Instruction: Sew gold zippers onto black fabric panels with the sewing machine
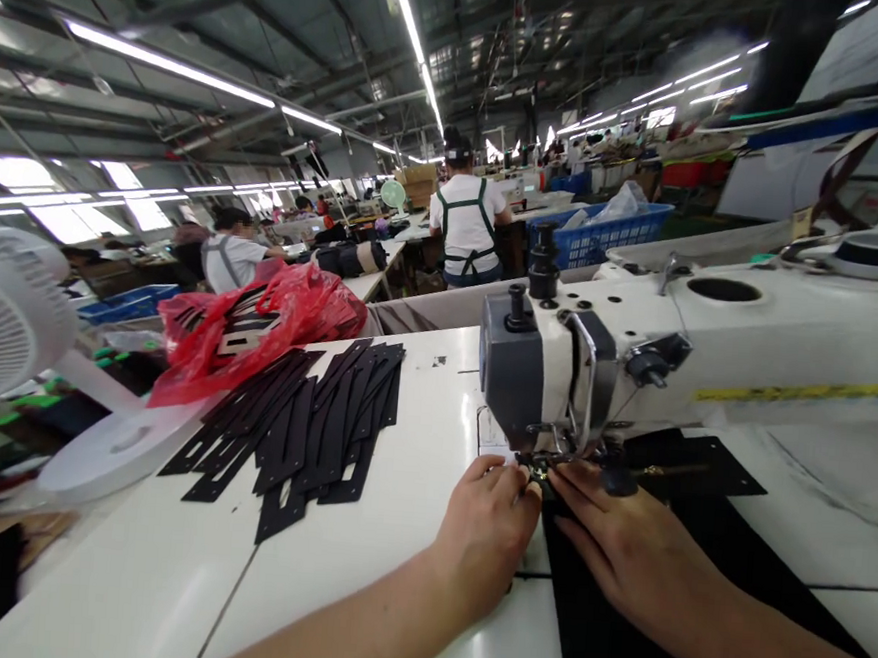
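Observation:
A white and grey sewing machine [515, 374] stands on the white table, its needle area just above both hands. My left hand [490, 518] is closed at the left of the presser foot, fingertips curled together; what they pinch is too small to make out. My right hand [624, 532] rests with its fingers stretched out on black material [613, 642] at the right of the foot. Under the machine arm lies a flat black piece [707, 463] with a small hole near its end. Many black slotted strips [327, 421] are piled on the table at left.
Behind the strips sits a red plastic bag [290, 309] holding more pieces. A white fan [93, 425] stands at the left edge. Beyond the table are a blue basket [603, 235], a person in a white shirt [466, 221] and another person [230, 254] farther left.

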A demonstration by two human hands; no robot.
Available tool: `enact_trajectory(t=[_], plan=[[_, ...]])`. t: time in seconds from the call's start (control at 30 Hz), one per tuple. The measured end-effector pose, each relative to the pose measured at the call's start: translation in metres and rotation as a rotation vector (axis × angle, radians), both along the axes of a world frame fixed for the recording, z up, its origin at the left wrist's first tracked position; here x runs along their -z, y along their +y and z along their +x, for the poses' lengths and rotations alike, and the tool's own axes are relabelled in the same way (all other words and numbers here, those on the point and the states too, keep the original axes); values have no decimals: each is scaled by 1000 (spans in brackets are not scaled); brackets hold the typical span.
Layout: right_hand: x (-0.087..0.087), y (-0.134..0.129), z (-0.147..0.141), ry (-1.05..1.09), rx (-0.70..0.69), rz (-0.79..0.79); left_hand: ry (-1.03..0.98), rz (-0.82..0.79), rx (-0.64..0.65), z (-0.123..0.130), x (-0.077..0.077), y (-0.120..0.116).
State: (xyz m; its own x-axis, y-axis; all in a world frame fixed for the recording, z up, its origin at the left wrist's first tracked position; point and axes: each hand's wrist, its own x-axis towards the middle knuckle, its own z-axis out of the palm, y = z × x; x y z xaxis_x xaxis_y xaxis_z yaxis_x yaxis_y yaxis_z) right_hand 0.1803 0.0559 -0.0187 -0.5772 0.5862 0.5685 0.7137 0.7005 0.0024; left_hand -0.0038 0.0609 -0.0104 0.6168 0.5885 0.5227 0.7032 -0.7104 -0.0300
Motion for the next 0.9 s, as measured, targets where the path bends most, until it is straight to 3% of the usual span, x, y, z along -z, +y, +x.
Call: enact_trajectory(t=[0.2,0.9], plan=[[0,4,1,36,2,-73,-53,8,10,1,3,5],[4,11,3,10,19,-100,-47,-49,6,-2,12,14]])
